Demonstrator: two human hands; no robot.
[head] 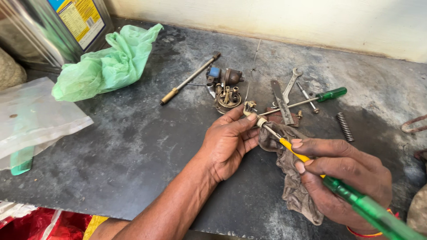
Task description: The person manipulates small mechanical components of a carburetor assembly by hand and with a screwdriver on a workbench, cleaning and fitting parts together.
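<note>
Nearest the camera, the right hand is clenching a green-and-yellow screwdriver low on its handle, index finger lying along the yellow collar, seemingly to steady the tip. That tip is meeting a small brass fitting, which the left hand is pinching between thumb and fingertips over a grimy rag, near the worktop's front edge. Beyond, toward the back edge, a carburettor body, spanner, second green screwdriver and spring are lying spread out within reach.
</note>
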